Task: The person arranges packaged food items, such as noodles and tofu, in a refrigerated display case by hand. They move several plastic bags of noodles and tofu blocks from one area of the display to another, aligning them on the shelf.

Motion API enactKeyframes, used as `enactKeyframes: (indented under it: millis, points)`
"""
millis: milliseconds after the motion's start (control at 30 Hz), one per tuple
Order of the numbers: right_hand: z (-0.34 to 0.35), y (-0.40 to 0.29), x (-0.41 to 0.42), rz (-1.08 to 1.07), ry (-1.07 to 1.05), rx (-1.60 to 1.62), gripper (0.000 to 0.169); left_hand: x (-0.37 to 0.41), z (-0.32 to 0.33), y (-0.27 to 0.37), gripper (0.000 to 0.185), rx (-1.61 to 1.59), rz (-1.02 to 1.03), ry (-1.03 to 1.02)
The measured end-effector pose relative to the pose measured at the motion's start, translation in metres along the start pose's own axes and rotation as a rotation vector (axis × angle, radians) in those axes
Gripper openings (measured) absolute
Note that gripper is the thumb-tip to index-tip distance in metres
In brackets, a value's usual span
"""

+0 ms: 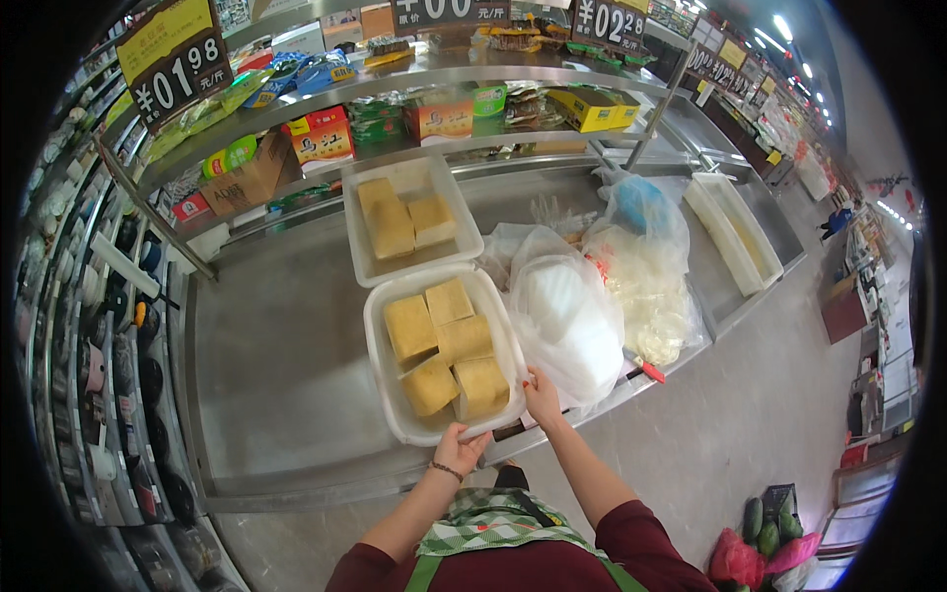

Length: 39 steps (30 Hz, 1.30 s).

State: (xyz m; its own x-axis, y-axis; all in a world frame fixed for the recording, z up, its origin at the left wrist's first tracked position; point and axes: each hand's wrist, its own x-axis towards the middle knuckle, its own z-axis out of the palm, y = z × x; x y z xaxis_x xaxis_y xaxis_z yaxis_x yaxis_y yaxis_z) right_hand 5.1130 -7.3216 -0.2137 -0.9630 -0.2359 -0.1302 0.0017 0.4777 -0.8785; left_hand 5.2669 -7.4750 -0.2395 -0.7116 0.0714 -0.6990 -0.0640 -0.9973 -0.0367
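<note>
A white plastic tub (373,348) holds several tan blocks that look like firm tofu (464,339). At its near edge, my left hand (460,450) grips the rim, with a beaded bracelet on the wrist. My right hand (542,397) has hold of the tub's right side close to the near corner. Directly behind stands a second white tub (356,244), touching or nearly touching the first, with a few more tan blocks (392,218) in it. A bulging white plastic bag (566,325) lies just right of the near tub.
Everything rests on a stainless-steel counter (296,355) with a raised rim. Clear bags (647,296), a red-handled tool (652,371) and a long white tray (740,233) lie to the right. Metal shelves (473,80) with packaged goods and price signs (181,78) overhang the back.
</note>
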Motion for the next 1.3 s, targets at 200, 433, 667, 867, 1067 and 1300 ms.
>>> enactKeyframes:
  millis: [200,433,667,867,1067,1300]
  points:
    - [-0.007,-0.004,-0.016,0.093,-0.008,0.158,0.037,-0.011,0.006,-0.012,0.026,0.047,0.07,-0.008]
    - [-0.058,0.038,-0.098,0.017,-0.021,0.198,0.034,-0.023,0.004,-0.022,0.025,0.109,0.105,-0.039]
    - [-0.206,0.129,-0.206,0.336,0.019,0.275,0.022,-0.027,-0.032,-0.097,0.009,0.291,-0.096,-0.075]
    - [-0.329,0.177,-0.275,0.503,0.124,0.317,0.029,0.006,0.023,-0.256,0.021,0.523,-0.268,-0.05]
    - [-0.445,0.223,-0.292,0.535,0.268,0.482,0.03,0.058,0.097,-0.436,0.026,0.609,-0.515,-0.315]
    - [-0.596,0.32,-0.237,0.203,0.452,0.304,0.036,0.123,0.155,-0.556,0.017,0.731,-0.492,-0.198]
